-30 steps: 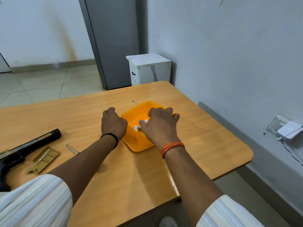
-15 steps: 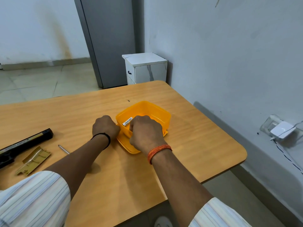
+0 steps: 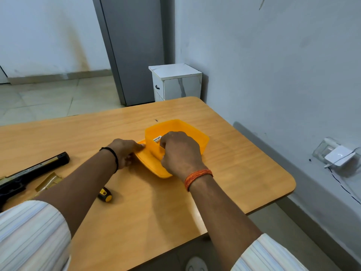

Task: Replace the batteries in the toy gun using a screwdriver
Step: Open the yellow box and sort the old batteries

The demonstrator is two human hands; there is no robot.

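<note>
Wood-grain table (image 3: 136, 222) fills the lower view, set into a corner of pale walls. On it, the right hand (image 3: 180, 153) is curled over the near wall of an orange plastic container (image 3: 201, 141), fingers hooked on the rim beside a white label; whether they hold anything small inside is hidden by the knuckles. The container stands tilted on an orange lid (image 3: 154, 167) that lies flat under it and juts toward the person. The left hand (image 3: 125, 151) grips the lid's left edge, fingers curled on it and the thumb side hidden. A black band circles the left wrist, an orange thread band the right; both arms come out of striped sleeves.

Near the left forearm lies a screwdriver (image 3: 105, 195), only its yellow-and-black handle showing past the arm. Further left, at the table's edge, the black toy gun (image 3: 33, 173) lies on its side, touched by neither hand, with a gold-coloured cover piece (image 3: 47, 182) just beside it. Beyond the table stands a small white cabinet (image 3: 175, 83) against a grey door panel (image 3: 134, 45). A white adapter (image 3: 339, 155) sits on a ledge at right.
</note>
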